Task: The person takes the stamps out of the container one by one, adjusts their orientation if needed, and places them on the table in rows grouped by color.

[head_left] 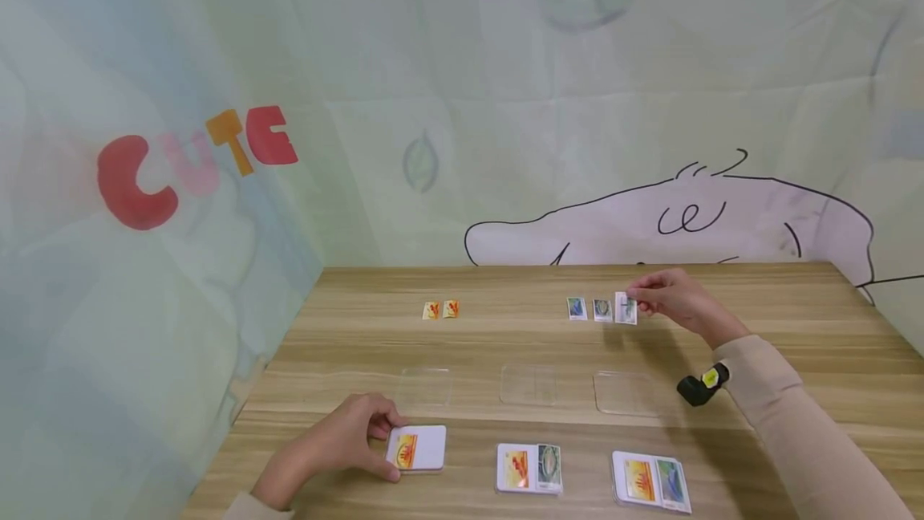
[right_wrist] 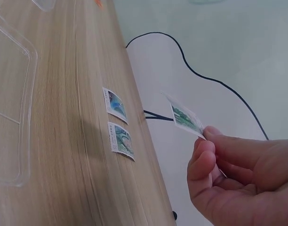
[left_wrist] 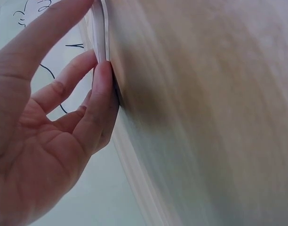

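My right hand point(head_left: 678, 303) pinches a green-pictured stamp point(right_wrist: 185, 117) by its edge between thumb and fingertips, lifted over the back right of the table. Beside it two more stamps lie flat, one blue point(head_left: 577, 309) and one green point(head_left: 602, 310). At the front left, my left hand point(head_left: 354, 436) grips the left edge of a thin box with white card point(head_left: 431, 448), thumb at the near corner and fingers at the far one. An orange stamp point(head_left: 406, 451) covers the left half of that box's top. The left wrist view shows the box edge-on point(left_wrist: 100, 35) between the fingers.
Two orange stamps point(head_left: 440, 310) lie at the back left. Three clear plastic lids point(head_left: 426, 386) form a row across the middle. Along the front, a middle box point(head_left: 528, 489) and a right box point(head_left: 652, 504) each bear an orange and a green or blue stamp. Printed cloth walls border the table.
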{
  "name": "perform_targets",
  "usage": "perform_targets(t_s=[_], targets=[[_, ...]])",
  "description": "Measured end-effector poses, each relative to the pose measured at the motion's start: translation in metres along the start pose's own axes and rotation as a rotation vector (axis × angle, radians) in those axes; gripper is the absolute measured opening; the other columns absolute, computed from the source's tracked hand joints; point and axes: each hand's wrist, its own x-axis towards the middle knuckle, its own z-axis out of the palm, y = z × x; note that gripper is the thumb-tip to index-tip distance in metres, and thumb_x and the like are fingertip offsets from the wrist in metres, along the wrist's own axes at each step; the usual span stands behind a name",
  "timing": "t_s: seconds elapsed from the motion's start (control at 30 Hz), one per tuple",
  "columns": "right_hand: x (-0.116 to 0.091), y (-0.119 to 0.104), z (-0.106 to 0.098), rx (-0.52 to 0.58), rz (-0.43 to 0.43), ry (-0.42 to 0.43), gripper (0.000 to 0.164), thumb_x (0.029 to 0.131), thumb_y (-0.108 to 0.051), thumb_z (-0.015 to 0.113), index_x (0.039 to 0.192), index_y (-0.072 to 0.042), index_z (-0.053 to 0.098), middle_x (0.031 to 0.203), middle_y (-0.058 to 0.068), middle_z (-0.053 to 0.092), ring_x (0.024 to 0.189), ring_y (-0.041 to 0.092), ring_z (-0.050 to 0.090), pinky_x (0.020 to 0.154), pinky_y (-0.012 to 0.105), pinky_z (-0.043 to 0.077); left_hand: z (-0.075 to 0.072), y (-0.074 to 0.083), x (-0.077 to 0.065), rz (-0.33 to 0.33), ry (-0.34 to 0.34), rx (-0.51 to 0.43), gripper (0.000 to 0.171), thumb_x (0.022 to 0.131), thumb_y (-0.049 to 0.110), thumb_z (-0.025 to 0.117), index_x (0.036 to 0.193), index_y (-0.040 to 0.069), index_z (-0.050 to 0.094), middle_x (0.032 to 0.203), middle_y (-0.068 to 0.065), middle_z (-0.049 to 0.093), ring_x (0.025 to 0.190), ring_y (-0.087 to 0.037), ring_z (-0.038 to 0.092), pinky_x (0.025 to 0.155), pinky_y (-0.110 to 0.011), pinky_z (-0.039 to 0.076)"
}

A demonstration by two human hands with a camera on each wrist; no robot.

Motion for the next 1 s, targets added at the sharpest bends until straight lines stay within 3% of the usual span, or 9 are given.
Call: perform_targets(t_s=[0.47,1.0], targets=[[0.008,0.011,-0.007,0.026,0.036,0.008,0.012,0.1,0.002,0.054,0.105,0.012,0.057,0.09,0.003,0.06,0.074,0.01,0.054,0.066,0.022,0.048,0.001,0.001,-0.001,-0.012,0.007,-0.008,0.049,0.064,0.021,0.096,0.1,0.005,0.068,0.099,-0.002,0.063,0.086,-0.012,0.06,0.078,-0.029,0.055],[0.012,0.014,-0.01,-0.041,0.065,0.019,0.019,0.101,0.001,0.054,0.111,0.016,0.055,0.09,0.004,0.06,0.075,0.012,0.054,0.067,0.023,0.049,0.002,-0.002,-0.001,-0.006,0.009,-0.004,0.048,0.064,0.023,0.096,0.1,0.006,0.068,0.098,-0.001,0.062,0.086,-0.012,0.059,0.077,-0.028,0.054]])
